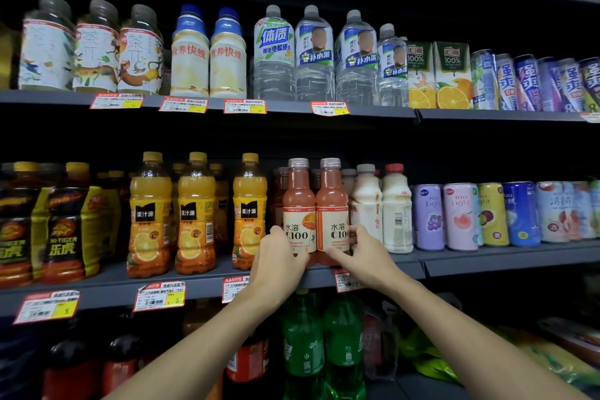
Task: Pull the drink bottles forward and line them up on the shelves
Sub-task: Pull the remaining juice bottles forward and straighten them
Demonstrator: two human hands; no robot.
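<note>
Since the two front bottles are apparently meant to sit level with each other, each hand takes one. The left hand [279, 256] is curled round the lower label of the left C100 bottle [298, 204], and the right hand [365, 253] is clamped low on the right C100 bottle [331, 204]. Both bottles stand upright and touching, directly above the hands, near the front edge of the shelf [201, 276]. The low grip probably limits tipping while sliding. The bodies are smooth clear plastic, waisted, holding pink-orange liquid, with glossy labels and pale caps. An orange juice bottle [248, 214] stands just left of the left hand, and a white opaque bottle [367, 204] just right of the right hand.
</note>
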